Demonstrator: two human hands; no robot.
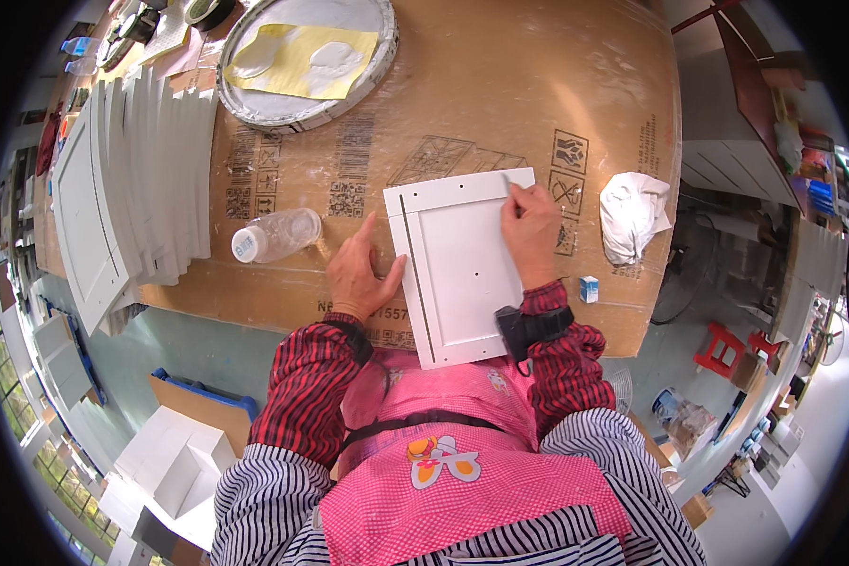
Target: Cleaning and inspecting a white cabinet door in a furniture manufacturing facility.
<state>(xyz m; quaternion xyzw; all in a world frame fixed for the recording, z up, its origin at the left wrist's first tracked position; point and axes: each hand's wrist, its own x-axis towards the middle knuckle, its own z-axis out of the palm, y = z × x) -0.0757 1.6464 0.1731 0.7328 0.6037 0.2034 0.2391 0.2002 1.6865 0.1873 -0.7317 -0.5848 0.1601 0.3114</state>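
The desk (500,94) top looks like brown cardboard under shiny, wrinkly clear plastic, I can see. The white panel (467,245) at its near edge looks smooth and dull. The bottle (291,235) is see-through plastic. Near the right edge lies crumpled white cloth (630,217).

A white panel (462,283) lies on the cardboard-covered table (500,104), its near end by the pink apron (472,509). The left hand (358,272) has its thumb at the panel's left edge; the right hand (530,231) curls over the far right corner. Left of them lie a clear bottle (291,235) and stacked panels (160,179); right, a small box (590,290) and crumpled cloth (635,217). A yellow sheet (294,68) lies far left.
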